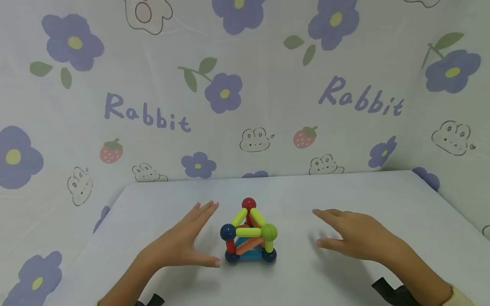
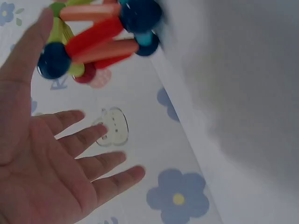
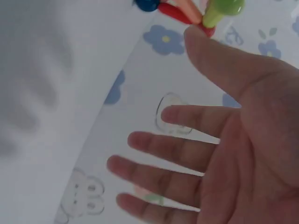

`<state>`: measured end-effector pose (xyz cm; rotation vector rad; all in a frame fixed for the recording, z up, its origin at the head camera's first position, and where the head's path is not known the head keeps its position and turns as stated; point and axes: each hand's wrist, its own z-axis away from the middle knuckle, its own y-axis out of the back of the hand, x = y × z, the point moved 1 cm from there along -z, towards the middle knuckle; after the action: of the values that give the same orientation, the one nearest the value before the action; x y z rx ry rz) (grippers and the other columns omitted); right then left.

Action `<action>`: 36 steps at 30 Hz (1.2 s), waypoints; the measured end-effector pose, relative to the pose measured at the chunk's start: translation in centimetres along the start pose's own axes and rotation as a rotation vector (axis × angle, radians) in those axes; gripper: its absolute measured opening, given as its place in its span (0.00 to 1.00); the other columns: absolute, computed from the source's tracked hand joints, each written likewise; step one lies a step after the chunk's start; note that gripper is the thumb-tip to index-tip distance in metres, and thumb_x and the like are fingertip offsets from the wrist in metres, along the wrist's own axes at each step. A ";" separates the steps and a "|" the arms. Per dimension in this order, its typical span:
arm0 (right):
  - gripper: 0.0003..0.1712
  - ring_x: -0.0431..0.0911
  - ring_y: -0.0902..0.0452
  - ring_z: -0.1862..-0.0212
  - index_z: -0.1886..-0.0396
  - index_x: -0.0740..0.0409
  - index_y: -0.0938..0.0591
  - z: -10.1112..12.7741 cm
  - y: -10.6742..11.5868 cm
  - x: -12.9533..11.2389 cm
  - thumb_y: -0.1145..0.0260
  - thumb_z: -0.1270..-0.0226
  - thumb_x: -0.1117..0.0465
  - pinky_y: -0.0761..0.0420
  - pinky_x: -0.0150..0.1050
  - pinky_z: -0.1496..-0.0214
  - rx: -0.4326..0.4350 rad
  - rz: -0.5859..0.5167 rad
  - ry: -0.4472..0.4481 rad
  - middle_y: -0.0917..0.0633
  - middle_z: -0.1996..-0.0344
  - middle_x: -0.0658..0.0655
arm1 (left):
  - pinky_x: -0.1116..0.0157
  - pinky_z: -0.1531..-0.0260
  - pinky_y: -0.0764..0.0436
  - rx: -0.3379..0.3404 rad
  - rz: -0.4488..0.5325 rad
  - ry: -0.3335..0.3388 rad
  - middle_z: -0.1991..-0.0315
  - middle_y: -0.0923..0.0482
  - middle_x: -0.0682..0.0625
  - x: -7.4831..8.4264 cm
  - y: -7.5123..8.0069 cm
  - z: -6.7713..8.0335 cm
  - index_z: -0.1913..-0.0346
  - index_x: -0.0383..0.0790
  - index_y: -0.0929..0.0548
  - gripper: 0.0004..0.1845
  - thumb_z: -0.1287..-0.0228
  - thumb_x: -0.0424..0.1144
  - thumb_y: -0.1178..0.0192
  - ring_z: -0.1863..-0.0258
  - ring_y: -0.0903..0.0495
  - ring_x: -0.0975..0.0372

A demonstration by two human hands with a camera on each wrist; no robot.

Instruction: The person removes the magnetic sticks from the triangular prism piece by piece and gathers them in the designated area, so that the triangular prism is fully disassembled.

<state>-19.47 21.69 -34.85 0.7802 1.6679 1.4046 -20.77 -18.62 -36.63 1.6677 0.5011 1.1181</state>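
Note:
A small frame of coloured magnetic rods and balls (image 1: pixel 248 232) stands on the white table in the head view. Its top ball is red, with a dark blue ball and a green ball below, and two more dark blue balls at the table. Just left of it my left hand (image 1: pixel 183 242) has its fingers spread and thumb apart, palm turned toward the frame. Farther off on the right, my right hand (image 1: pixel 356 233) also has straight fingers, pointing at the frame. Both palms are bare in the wrist views. The rods and balls (image 2: pixel 93 42) appear beyond the left thumb.
The white table (image 1: pixel 291 280) reaches back to a hanging cloth (image 1: pixel 268 106) printed with flowers, rabbits and strawberries. Black straps (image 1: pixel 394 291) circle the wrists. Shadows of both hands fall on the tabletop.

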 end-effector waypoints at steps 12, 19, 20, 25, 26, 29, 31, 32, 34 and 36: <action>0.30 0.36 0.22 0.65 0.44 0.49 0.20 -2.8 -0.5 -6.3 0.20 0.46 0.51 0.19 0.29 0.64 0.232 -0.079 0.325 0.22 0.54 0.45 | 0.67 0.69 0.18 -0.028 0.245 -0.027 0.68 0.20 0.60 2.8 -2.6 -2.9 0.41 0.44 0.23 0.28 0.40 0.52 0.28 0.71 0.21 0.66; 0.26 0.37 0.24 0.68 0.51 0.51 0.18 -5.2 -2.1 -8.6 0.17 0.50 0.57 0.21 0.25 0.65 0.313 -0.033 0.489 0.23 0.60 0.49 | 0.67 0.67 0.19 -0.019 0.284 -0.047 0.65 0.20 0.58 2.5 -3.3 -3.1 0.46 0.44 0.22 0.21 0.39 0.44 0.28 0.71 0.22 0.64; 0.25 0.37 0.24 0.69 0.54 0.52 0.18 -5.4 -2.3 -8.7 0.16 0.51 0.59 0.21 0.25 0.64 0.338 -0.039 0.503 0.22 0.61 0.49 | 0.66 0.67 0.20 -0.016 0.283 -0.045 0.66 0.20 0.58 2.4 -3.3 -3.1 0.47 0.44 0.22 0.20 0.39 0.43 0.28 0.71 0.22 0.64; 0.22 0.36 0.26 0.69 0.58 0.55 0.20 -6.1 -3.1 -8.9 0.19 0.51 0.64 0.22 0.23 0.64 0.397 -0.109 0.516 0.22 0.63 0.49 | 0.66 0.67 0.20 0.003 0.288 -0.047 0.66 0.21 0.57 2.3 -3.0 -3.0 0.48 0.43 0.22 0.19 0.40 0.41 0.27 0.70 0.23 0.63; 0.22 0.36 0.27 0.69 0.58 0.55 0.21 -6.1 -3.2 -8.8 0.20 0.51 0.64 0.23 0.23 0.64 0.396 -0.128 0.511 0.22 0.63 0.48 | 0.66 0.67 0.20 0.004 0.293 -0.051 0.67 0.21 0.57 2.3 -3.0 -3.0 0.49 0.43 0.22 0.19 0.40 0.41 0.27 0.70 0.23 0.63; 0.20 0.36 0.28 0.69 0.58 0.55 0.23 -6.2 -3.5 -8.7 0.24 0.49 0.65 0.23 0.24 0.64 0.394 -0.179 0.492 0.23 0.63 0.47 | 0.66 0.67 0.20 0.013 0.298 -0.066 0.66 0.21 0.57 2.3 -3.2 -3.2 0.48 0.43 0.22 0.20 0.40 0.42 0.27 0.70 0.23 0.64; 0.19 0.37 0.28 0.69 0.57 0.55 0.25 -6.3 -3.8 -8.7 0.27 0.48 0.66 0.23 0.24 0.65 0.392 -0.210 0.483 0.24 0.63 0.47 | 0.66 0.67 0.20 0.015 0.296 -0.068 0.66 0.20 0.57 2.3 -3.3 -3.2 0.48 0.42 0.22 0.21 0.40 0.42 0.27 0.71 0.23 0.64; 0.19 0.37 0.29 0.69 0.57 0.54 0.26 -6.3 -4.0 -8.8 0.29 0.47 0.67 0.23 0.25 0.65 0.394 -0.219 0.478 0.25 0.63 0.47 | 0.66 0.68 0.20 0.016 0.287 -0.062 0.67 0.20 0.57 2.3 -3.4 -3.1 0.48 0.43 0.22 0.20 0.40 0.42 0.27 0.71 0.23 0.64; 0.17 0.36 0.31 0.71 0.58 0.54 0.27 -6.5 -4.5 -8.8 0.32 0.45 0.67 0.25 0.25 0.68 0.409 -0.235 0.473 0.27 0.64 0.46 | 0.66 0.67 0.20 0.016 0.256 -0.051 0.66 0.20 0.57 2.3 -3.4 -3.0 0.48 0.42 0.21 0.19 0.40 0.39 0.27 0.71 0.23 0.64; 0.16 0.35 0.33 0.74 0.58 0.54 0.28 -6.7 -4.7 -8.7 0.33 0.43 0.68 0.26 0.24 0.70 0.423 -0.239 0.457 0.29 0.65 0.46 | 0.67 0.67 0.20 0.002 0.240 -0.033 0.66 0.19 0.57 2.3 -3.3 -2.9 0.47 0.41 0.20 0.19 0.40 0.37 0.28 0.70 0.23 0.64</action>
<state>-20.84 10.13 -37.40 0.4746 2.3769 1.1270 -21.54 -14.12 -38.51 1.7785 0.2855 1.2601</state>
